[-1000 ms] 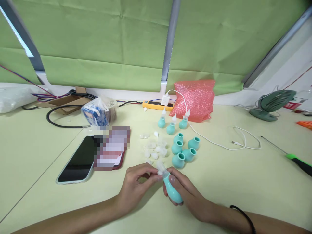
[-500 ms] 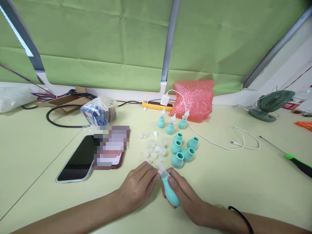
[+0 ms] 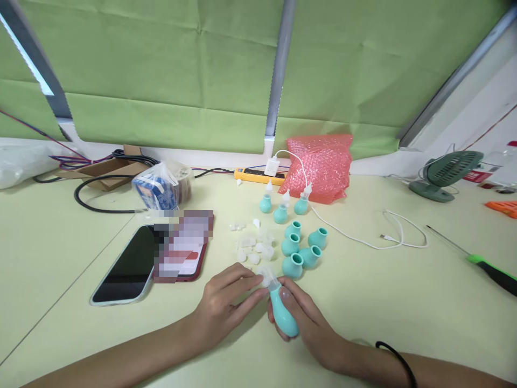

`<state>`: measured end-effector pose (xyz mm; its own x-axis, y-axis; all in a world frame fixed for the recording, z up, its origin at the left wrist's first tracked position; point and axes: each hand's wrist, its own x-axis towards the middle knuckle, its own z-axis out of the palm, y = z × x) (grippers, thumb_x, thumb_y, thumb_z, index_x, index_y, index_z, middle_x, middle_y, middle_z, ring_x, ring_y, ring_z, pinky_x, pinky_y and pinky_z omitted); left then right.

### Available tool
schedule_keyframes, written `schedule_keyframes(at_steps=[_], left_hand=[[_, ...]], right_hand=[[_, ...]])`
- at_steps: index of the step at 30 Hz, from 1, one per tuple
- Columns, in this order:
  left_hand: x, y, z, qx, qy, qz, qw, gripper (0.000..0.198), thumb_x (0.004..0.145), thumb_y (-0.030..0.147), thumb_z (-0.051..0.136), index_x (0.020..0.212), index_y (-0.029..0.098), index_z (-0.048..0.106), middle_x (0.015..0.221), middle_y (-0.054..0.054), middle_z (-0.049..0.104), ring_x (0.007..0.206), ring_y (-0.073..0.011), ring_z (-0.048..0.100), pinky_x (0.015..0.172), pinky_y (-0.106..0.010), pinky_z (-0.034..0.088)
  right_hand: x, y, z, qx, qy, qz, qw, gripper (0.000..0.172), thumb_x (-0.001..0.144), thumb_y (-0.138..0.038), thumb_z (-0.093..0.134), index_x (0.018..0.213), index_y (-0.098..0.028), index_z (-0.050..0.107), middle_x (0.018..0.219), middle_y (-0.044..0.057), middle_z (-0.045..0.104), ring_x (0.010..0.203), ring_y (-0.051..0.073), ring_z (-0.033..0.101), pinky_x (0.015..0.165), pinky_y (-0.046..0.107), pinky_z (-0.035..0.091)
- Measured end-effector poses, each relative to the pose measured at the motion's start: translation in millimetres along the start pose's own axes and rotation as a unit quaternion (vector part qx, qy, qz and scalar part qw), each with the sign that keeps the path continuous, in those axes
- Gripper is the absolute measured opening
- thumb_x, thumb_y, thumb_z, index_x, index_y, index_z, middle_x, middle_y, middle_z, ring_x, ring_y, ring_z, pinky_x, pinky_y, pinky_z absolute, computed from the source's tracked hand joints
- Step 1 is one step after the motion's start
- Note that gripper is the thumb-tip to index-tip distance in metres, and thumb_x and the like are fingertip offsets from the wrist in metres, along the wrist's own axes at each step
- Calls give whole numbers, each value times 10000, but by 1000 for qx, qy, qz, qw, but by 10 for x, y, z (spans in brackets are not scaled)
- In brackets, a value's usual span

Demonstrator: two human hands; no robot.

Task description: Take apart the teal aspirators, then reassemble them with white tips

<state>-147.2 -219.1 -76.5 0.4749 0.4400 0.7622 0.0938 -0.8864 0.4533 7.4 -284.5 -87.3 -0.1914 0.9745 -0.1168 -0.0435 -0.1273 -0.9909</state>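
Note:
My right hand [image 3: 302, 318] is wrapped round a teal rubber bulb [image 3: 281, 314] held just above the table near me. Its clear plastic tip [image 3: 267, 276] points up and to the left. My left hand [image 3: 226, 302] pinches that tip with its fingertips. Just beyond my hands lie several loose clear tips [image 3: 254, 247] and several open-necked teal bulbs [image 3: 301, 249]. Farther back stand three teal bulbs with tips fitted [image 3: 281, 205].
Two phones [image 3: 133, 264] lie at the left. A pink bubble-wrap bag [image 3: 319, 166], a yellow power strip [image 3: 254, 175] and a white charging cable [image 3: 388, 234] are behind. A green-handled screwdriver [image 3: 484, 264] and a small fan [image 3: 444, 172] are at the right. A plastic bag [image 3: 161, 186] sits back left.
Both hands stay on the same bulb and tip; the fingers of my left hand have shifted slightly on the tip, and the bulb has barely moved.

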Motion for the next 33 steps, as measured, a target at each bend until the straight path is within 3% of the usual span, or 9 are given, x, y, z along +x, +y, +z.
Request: schedule_keyframes(at_steps=[17,22,25,27,28,30,32,33], left_hand=[[-5,-9,22,140,-24,112,984,91,711,-4,530,742,76,558,583,-55,548,536,-112,440,452,-230,402],[39,16,-15,23,-42,12,999,105,737,43,501,766,96,586,588,-42,550,544,-104,471,479,-210,403],[98,58,-65,-46,-81,-107,990,105,706,71,506,668,105,598,538,-18,532,498,-89,460,468,-201,390],[143,64,-104,-120,-110,-235,958,90,655,82,527,602,114,591,523,-5,536,486,-85,465,472,-196,398],[168,53,-125,-177,-129,-305,927,79,630,85,535,579,116,586,517,-1,542,476,-84,469,463,-193,403],[222,2,-173,-309,-152,-428,836,72,610,107,535,547,121,567,485,10,542,432,-77,465,416,-183,397],[280,-76,-229,-410,-146,-492,754,95,621,143,527,529,127,545,463,15,544,392,-69,457,379,-173,388],[310,-115,-259,-425,-138,-499,743,103,628,158,529,531,128,545,475,9,559,396,-71,468,386,-176,399]], right_hand=[[-47,-27,56,-42,30,-12,999,304,868,-444,256,811,-173,383,606,-39,418,481,64,371,489,207,337],[-31,-36,57,-45,23,-7,999,318,864,-457,252,803,-174,384,622,-34,425,484,62,372,490,209,336],[-25,-49,56,-37,9,-15,999,307,864,-450,266,801,-174,386,626,-32,433,478,59,370,484,207,332],[-26,-52,51,-24,-8,-19,999,295,868,-437,271,797,-173,381,617,-32,441,469,57,366,478,207,322],[-27,-48,45,-15,-19,-23,999,288,872,-427,270,793,-172,378,617,-30,445,468,55,365,479,208,318],[-27,-31,31,10,-36,-39,999,274,880,-406,268,782,-172,372,630,-26,453,465,50,363,479,209,305],[-26,-12,15,37,-39,-53,997,262,887,-392,257,802,-172,371,657,-18,462,456,44,364,465,208,287],[-27,-9,8,47,-37,-57,997,259,888,-391,252,813,-172,370,675,-13,467,452,42,366,457,207,278]])
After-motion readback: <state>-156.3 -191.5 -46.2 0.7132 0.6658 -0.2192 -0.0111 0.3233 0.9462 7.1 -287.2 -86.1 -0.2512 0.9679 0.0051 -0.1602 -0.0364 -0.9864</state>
